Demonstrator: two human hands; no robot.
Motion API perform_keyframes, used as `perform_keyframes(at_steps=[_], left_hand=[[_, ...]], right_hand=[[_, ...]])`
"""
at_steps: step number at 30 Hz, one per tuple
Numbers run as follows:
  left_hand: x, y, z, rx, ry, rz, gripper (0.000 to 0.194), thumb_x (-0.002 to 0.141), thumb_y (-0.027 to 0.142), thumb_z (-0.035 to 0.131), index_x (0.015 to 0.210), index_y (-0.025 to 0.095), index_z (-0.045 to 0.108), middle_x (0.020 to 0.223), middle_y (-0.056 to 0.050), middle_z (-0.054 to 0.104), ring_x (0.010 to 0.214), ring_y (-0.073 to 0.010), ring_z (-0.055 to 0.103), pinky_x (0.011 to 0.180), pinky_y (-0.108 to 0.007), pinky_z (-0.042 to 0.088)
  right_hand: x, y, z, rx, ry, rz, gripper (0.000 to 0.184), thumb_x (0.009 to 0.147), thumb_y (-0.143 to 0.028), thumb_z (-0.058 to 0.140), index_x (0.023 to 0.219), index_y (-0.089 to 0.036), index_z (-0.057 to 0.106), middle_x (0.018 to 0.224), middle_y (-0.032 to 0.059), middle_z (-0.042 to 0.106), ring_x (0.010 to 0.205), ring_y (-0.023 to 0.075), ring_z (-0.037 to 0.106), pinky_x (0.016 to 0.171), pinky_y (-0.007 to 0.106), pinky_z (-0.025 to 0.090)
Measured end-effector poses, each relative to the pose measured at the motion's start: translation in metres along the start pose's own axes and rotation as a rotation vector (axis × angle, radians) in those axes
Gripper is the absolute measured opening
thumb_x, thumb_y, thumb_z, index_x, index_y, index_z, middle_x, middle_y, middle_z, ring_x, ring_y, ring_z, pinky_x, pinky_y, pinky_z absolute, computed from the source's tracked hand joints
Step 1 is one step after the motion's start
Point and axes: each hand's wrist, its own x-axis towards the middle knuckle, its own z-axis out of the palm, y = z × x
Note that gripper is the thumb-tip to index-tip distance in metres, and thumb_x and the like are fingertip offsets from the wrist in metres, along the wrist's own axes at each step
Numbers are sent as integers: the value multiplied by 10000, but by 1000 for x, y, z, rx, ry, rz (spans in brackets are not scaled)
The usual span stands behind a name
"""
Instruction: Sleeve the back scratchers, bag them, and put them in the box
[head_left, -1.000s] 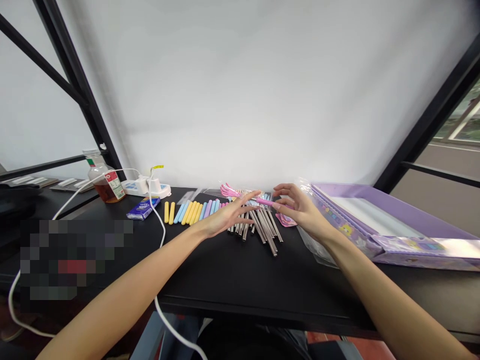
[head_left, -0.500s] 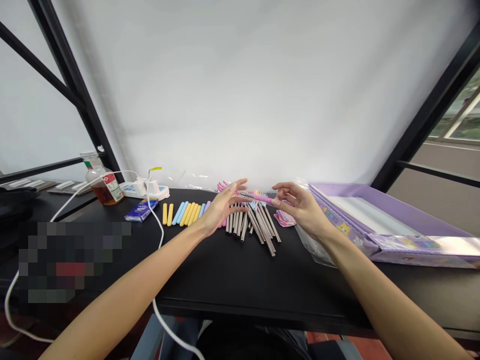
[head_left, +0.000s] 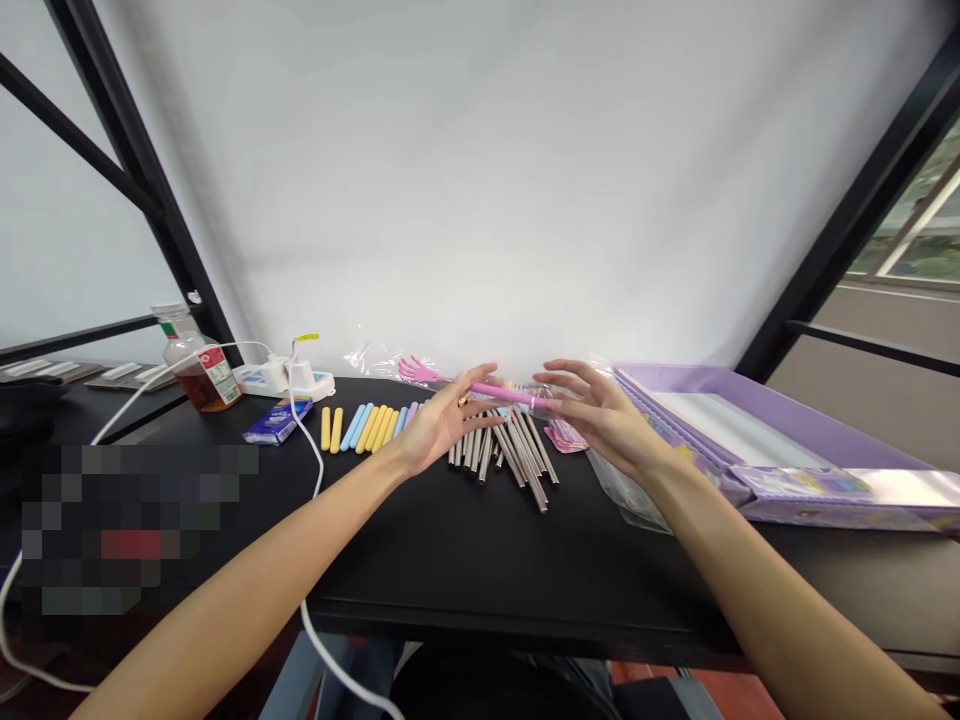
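Note:
My left hand [head_left: 439, 425] and my right hand [head_left: 600, 415] hover over the black table [head_left: 465, 550], both pinching a pink stick [head_left: 499, 392] between them. The stick ends in a small pink hand shape [head_left: 416, 371] that pokes out to the left, and crinkled clear wrap [head_left: 367, 355] trails around it. My left fingers close on its middle, my right thumb and forefinger on its right end. Under the hands lies a loose pile of several metal rods [head_left: 510, 455]. A row of several pastel sticks [head_left: 367, 426] lies to the left.
A purple box [head_left: 757, 425] with a clear bag sits at the right. Small pink pieces [head_left: 564, 436] lie beside the rods. At the back left stand a bottle [head_left: 199, 360], a white power strip [head_left: 289, 378] with a trailing cable [head_left: 304, 450], and a blue packet [head_left: 274, 422].
Both hands have lifted slightly off the rods. The pink stick has slid left, so its hand-shaped end and the clear wrap now show beyond my left hand.

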Motion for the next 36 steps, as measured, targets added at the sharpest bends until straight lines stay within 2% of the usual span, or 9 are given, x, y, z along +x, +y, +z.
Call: perform_keyframes(at_steps=[3,6,9,13,20,26,30,33,36], left_hand=[[-1,5,-3,9,29,24,473,1009,496,421,1346,216,600,1383,-125,549,1252,-308,540,1060,-498,449],[-2,4,-3,43,-1,28,474,1005,509,423,1343,231,603,1382,-122,541,1223,-307,551,1024,-490,469],[-3,2,-2,85,-40,24,458,1010,506,413,1345,257,604,1367,-109,541,1198,-297,564,1002,-469,476],[-2,3,-1,77,-10,50,446,1019,488,399,1332,253,613,1344,-100,543,1146,-264,566,985,-452,491],[-3,3,-3,60,-19,7,482,994,541,434,1344,254,599,1411,-107,498,1101,-262,599,990,-470,485],[-4,2,0,69,-109,-25,514,993,574,413,1403,289,538,1478,-112,430,1212,-332,588,996,-465,477],[-4,-3,2,94,-158,-28,494,999,558,417,1394,290,546,1489,-112,425,1202,-327,600,981,-450,486],[-1,-7,3,132,-55,-1,454,994,513,473,1348,250,583,1398,-125,526,1107,-282,646,932,-407,501],[2,-6,-1,158,123,49,382,952,418,593,1274,217,637,1191,-104,649,989,-212,657,840,-327,510]], right_hand=[[0,-1,-9,-46,-104,82,462,737,-372,841,1131,-205,668,977,89,728,954,244,700,911,422,545],[-1,-1,-11,-90,-91,89,395,703,-408,865,961,-165,692,810,79,728,802,223,706,761,374,572],[-3,-3,-10,-128,-134,114,341,717,-417,854,872,-164,686,792,86,732,744,204,698,648,313,554],[-4,-6,-10,-126,-207,136,342,738,-409,841,955,-167,735,888,115,755,771,204,702,595,279,532],[-2,-3,-6,-155,-127,42,321,695,-406,869,833,-150,733,715,78,721,649,181,671,568,287,526],[-1,3,5,-122,51,-124,364,637,-410,904,799,-164,689,764,55,703,695,198,689,686,331,570],[2,13,10,-203,128,-137,368,658,-425,889,787,-176,651,781,52,693,744,211,691,715,339,566],[2,12,10,-112,87,-94,343,732,-435,836,850,-179,642,780,54,697,736,201,688,721,334,558],[-1,4,6,82,-9,-23,335,841,-393,720,1099,-213,606,779,40,711,669,181,677,690,329,545]])
